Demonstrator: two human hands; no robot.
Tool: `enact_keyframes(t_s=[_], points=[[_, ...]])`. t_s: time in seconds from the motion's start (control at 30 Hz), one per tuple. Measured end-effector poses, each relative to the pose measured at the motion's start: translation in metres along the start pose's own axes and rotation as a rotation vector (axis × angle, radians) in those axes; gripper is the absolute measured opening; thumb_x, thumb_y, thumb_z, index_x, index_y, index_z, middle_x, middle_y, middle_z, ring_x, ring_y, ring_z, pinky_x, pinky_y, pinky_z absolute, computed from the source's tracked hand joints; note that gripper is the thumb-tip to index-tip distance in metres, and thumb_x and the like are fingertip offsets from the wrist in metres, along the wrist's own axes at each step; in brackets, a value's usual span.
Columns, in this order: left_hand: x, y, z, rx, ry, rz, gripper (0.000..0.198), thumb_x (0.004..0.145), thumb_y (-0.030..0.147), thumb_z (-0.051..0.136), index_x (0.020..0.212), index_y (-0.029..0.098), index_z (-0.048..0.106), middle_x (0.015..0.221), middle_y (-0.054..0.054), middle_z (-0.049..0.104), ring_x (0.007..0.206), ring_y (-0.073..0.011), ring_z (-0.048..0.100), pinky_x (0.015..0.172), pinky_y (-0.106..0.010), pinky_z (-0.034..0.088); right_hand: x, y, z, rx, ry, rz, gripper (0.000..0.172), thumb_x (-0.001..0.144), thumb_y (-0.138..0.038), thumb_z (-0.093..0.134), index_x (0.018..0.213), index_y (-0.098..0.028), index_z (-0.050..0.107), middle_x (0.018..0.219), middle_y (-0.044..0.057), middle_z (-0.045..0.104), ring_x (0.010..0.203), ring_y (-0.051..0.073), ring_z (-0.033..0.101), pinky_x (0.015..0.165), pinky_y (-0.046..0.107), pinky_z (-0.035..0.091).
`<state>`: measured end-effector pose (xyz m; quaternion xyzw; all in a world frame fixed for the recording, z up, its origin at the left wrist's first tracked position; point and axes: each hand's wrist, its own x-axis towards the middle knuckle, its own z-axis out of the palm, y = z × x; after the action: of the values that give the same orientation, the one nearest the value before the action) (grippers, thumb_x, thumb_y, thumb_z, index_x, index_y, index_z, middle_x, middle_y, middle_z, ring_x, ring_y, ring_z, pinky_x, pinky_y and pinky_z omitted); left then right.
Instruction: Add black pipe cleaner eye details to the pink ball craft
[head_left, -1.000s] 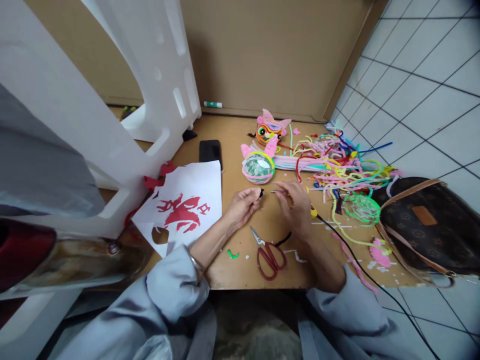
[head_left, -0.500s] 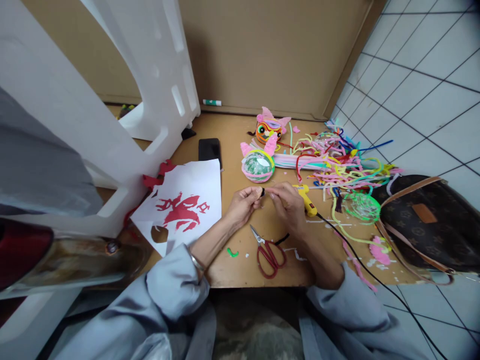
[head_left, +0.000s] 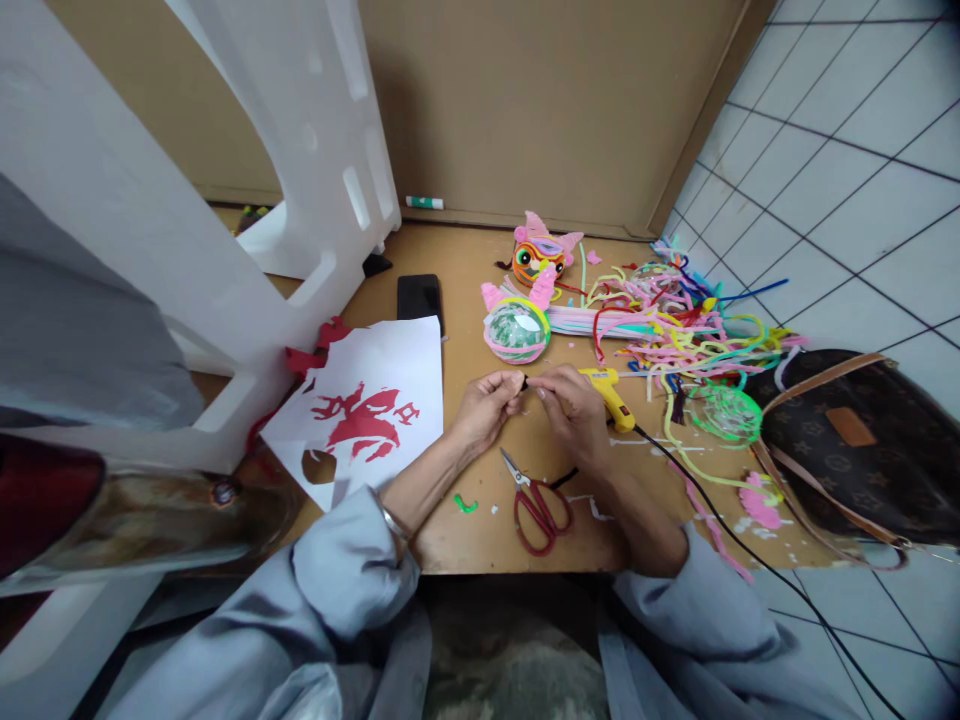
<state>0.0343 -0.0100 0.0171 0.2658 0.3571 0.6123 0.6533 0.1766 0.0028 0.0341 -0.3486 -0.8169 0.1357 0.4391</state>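
Across a brown wooden desk (head_left: 442,552), littered with pale shreds and a curl of green scrap (head_left: 465,505), the person's two hands meet near the middle. The left hand (head_left: 487,408) pinches a small black piece (head_left: 524,383) between thumb and forefinger, just above the desktop; the right hand (head_left: 576,412) has its fingertips drawn together at the piece's other side, though whether they grip it cannot be told. Red-handled scissors (head_left: 541,515) lie nearer the person, blades slightly parted, and a yellow glue gun (head_left: 616,400) rests just beyond the right hand, its black cord trailing off to the lower right. Farther back sit a clear-and-green ball with pink ears (head_left: 517,335) and an orange big-eyed figure (head_left: 534,264), beside a tangle of coloured pipe cleaners (head_left: 697,335). White paper with a red design (head_left: 416,365) overlaps the left side near a black phone (head_left: 420,300); a brown monogrammed handbag (head_left: 870,450) fills the right end. A tan panel (head_left: 525,110) closes off the back, white wall tiles (head_left: 855,150) rise to the right, and a white plastic frame (head_left: 322,130) stands at left.
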Motion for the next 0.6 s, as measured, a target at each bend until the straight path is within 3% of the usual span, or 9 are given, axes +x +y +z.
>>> enact_keyframes(t_s=[0.6], points=[[0.0014,0.0035,0.0007,-0.079,0.045,-0.048,0.035,0.053,0.029,0.088,0.069,0.008,0.065,0.054,0.005,0.05,0.047,-0.0006,0.04,0.045,-0.012,0.032,-0.0046,0.0027,0.0063,-0.184,-0.019,-0.088,0.027,0.095,-0.021,0.041,0.099,-0.02,0.068,0.087,0.006,0.068,0.085,0.019,0.059,0.075,0.034,0.036]])
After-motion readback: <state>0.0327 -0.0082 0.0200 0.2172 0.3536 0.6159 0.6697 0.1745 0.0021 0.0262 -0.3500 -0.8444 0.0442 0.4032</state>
